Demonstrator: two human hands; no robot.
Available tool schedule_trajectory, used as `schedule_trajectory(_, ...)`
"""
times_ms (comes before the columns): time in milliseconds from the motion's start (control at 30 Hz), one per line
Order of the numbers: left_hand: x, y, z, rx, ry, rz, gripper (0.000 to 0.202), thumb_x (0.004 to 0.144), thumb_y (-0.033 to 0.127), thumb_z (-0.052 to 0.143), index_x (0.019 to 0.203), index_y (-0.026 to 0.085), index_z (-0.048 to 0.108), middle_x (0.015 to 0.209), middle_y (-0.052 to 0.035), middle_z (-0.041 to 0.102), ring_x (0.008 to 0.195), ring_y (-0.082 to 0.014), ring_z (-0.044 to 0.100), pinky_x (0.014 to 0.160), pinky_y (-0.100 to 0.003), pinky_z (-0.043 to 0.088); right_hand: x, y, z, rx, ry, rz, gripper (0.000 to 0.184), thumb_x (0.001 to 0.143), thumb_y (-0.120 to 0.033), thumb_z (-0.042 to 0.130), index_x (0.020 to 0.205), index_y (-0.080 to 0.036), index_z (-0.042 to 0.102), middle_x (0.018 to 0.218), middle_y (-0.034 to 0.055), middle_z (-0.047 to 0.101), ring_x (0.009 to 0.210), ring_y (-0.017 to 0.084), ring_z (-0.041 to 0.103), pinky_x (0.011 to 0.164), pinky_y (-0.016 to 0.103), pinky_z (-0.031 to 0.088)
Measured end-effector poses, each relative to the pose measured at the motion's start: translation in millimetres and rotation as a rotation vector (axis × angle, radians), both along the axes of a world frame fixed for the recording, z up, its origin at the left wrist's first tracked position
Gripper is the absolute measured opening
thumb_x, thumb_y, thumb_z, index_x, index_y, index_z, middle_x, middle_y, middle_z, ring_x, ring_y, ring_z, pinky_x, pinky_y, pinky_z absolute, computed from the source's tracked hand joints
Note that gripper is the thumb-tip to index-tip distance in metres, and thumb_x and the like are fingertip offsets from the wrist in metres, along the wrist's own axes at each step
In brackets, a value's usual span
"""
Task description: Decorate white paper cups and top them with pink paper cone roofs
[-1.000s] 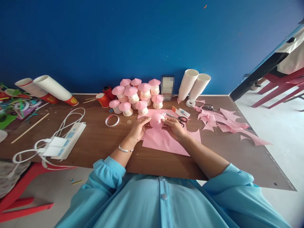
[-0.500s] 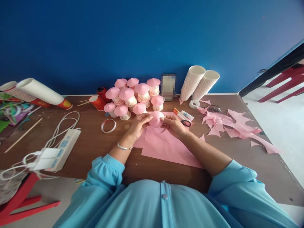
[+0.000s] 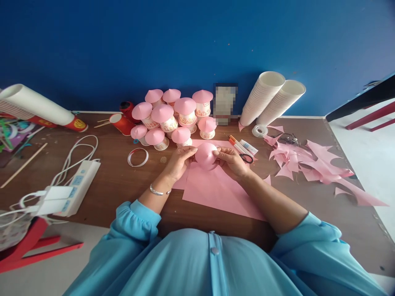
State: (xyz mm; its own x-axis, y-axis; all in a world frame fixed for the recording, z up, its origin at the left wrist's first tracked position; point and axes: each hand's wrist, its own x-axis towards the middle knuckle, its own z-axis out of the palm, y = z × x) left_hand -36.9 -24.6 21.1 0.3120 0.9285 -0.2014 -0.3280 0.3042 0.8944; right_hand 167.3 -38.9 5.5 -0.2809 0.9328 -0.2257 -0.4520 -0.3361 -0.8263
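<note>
Between my two hands is a pink paper cone (image 3: 205, 155), held above the pink paper sheets (image 3: 216, 191). My left hand (image 3: 181, 161) pinches its left edge with thumb and fingers. On the opposite edge, my right hand (image 3: 231, 160) pinches the paper in the same way. Just beyond my hands stand several small printed paper cups (image 3: 187, 119) topped with pink cones (image 3: 162, 113). To the right of my right hand lie markers (image 3: 236, 144), a white tube (image 3: 248, 147) and a black ring (image 3: 246, 158), perhaps a scissors handle; the rest is hidden.
Two stacks of white paper cups (image 3: 262, 98) lean at the blue wall, near a tape roll (image 3: 259, 130). Pink paper scraps (image 3: 308, 160) cover the right side. A power strip (image 3: 80, 187) with cables, a white ring (image 3: 138, 157) and red cups (image 3: 121, 124) are on the left.
My view has shifted slightly, so the things on the table appear moved and a little larger. Both hands keep their pinch on the pink cone, with little change in pose.
</note>
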Motion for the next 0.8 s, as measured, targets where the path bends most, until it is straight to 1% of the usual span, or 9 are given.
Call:
schedule_trajectory(67, -1, -3, -0.2, -0.002, 0.022, -0.034, 0.030, 0.076, 0.043, 0.086, 0.073, 0.016, 0.074, 0.072, -0.0011, 0.065, 0.070, -0.0136, 0.056, 0.070, -0.029, 0.046, -2, -2, -0.4, -0.002, -0.004, 0.004, 0.039, 0.064, -0.049, 0.095, 0.067, -0.019, 0.069, 0.068, -0.0029, 0.060, 0.064, 0.011, 0.055, 0.063, 0.027, 0.050)
schedule_trajectory(133, 1, -6, -0.2, -0.007, 0.065, -0.049, 0.031, 0.073, 0.044, 0.088, 0.074, 0.016, 0.074, 0.071, -0.0010, 0.064, 0.071, -0.0144, 0.056, 0.071, -0.030, 0.046, -3, -4, -1.5, -0.004, -0.014, 0.026, 0.039, 0.064, -0.050, 0.094, 0.068, -0.019, 0.071, 0.067, -0.0022, 0.061, 0.064, 0.012, 0.056, 0.065, 0.028, 0.050)
schedule_trajectory(233, 3, -8, 0.3, -0.011, 0.102, -0.028, 0.032, 0.068, 0.042, 0.091, 0.069, 0.017, 0.071, 0.067, 0.0007, 0.060, 0.068, -0.0132, 0.052, 0.071, -0.030, 0.043, -5, -8, -4.4, -0.008, -0.037, 0.070, 0.038, 0.062, -0.048, 0.096, 0.072, -0.018, 0.075, 0.068, -0.0004, 0.066, 0.068, 0.013, 0.058, 0.069, 0.029, 0.050)
schedule_trajectory(333, 4, -10, 0.5, -0.011, 0.098, -0.051, 0.032, 0.071, 0.041, 0.090, 0.066, 0.016, 0.069, 0.066, 0.0015, 0.058, 0.066, -0.0120, 0.049, 0.069, -0.029, 0.040, -6, -12, -7.3, -0.012, -0.055, 0.092, 0.033, 0.062, -0.044, 0.097, 0.073, -0.019, 0.078, 0.069, -0.0007, 0.068, 0.071, 0.014, 0.058, 0.073, 0.029, 0.048)
schedule_trajectory(400, 3, -12, 0.1, -0.004, 0.106, -0.056, 0.031, 0.072, 0.040, 0.089, 0.068, 0.016, 0.070, 0.066, 0.0018, 0.059, 0.066, -0.0117, 0.048, 0.069, -0.028, 0.039, -7, -13, -8.5, -0.006, -0.065, 0.101, 0.030, 0.063, -0.042, 0.096, 0.076, -0.020, 0.080, 0.071, -0.0007, 0.070, 0.075, 0.016, 0.060, 0.078, 0.030, 0.048)
schedule_trajectory(467, 1, -13, -0.5, -0.006, 0.111, -0.048, 0.029, 0.073, 0.040, 0.089, 0.070, 0.016, 0.071, 0.068, 0.0019, 0.061, 0.068, -0.0115, 0.049, 0.070, -0.027, 0.039, -7, -13, -8.9, 0.009, -0.059, 0.118, 0.029, 0.066, -0.042, 0.095, 0.081, -0.020, 0.082, 0.075, 0.0003, 0.074, 0.082, 0.018, 0.063, 0.083, 0.032, 0.048)
schedule_trajectory(567, 0, -14, -1.7, -0.041, 0.088, -0.056, 0.030, 0.073, 0.039, 0.089, 0.071, 0.016, 0.071, 0.072, 0.0013, 0.064, 0.072, -0.0122, 0.053, 0.074, -0.027, 0.042, -7, -13, -8.3, 0.027, -0.017, 0.155, 0.032, 0.070, -0.046, 0.093, 0.086, -0.020, 0.084, 0.080, 0.0023, 0.077, 0.091, 0.021, 0.067, 0.090, 0.035, 0.048)
schedule_trajectory(633, -1, -14, -2.7, -0.065, 0.075, -0.065, 0.030, 0.073, 0.040, 0.089, 0.072, 0.016, 0.071, 0.075, 0.0007, 0.066, 0.075, -0.0132, 0.056, 0.076, -0.028, 0.044, -8, -13, -7.7, 0.017, -0.009, 0.160, 0.032, 0.069, -0.047, 0.093, 0.086, -0.021, 0.084, 0.080, 0.0028, 0.077, 0.092, 0.022, 0.067, 0.091, 0.035, 0.048)
schedule_trajectory(800, -1, -14, -4.4, -0.066, 0.093, -0.071, 0.029, 0.074, 0.040, 0.088, 0.077, 0.016, 0.074, 0.080, -0.0007, 0.071, 0.080, -0.0146, 0.060, 0.082, -0.029, 0.047, -9, -13, -7.8, -0.009, -0.050, 0.133, 0.027, 0.066, -0.041, 0.095, 0.080, -0.021, 0.084, 0.079, 0.0030, 0.077, 0.091, 0.023, 0.067, 0.090, 0.036, 0.048)
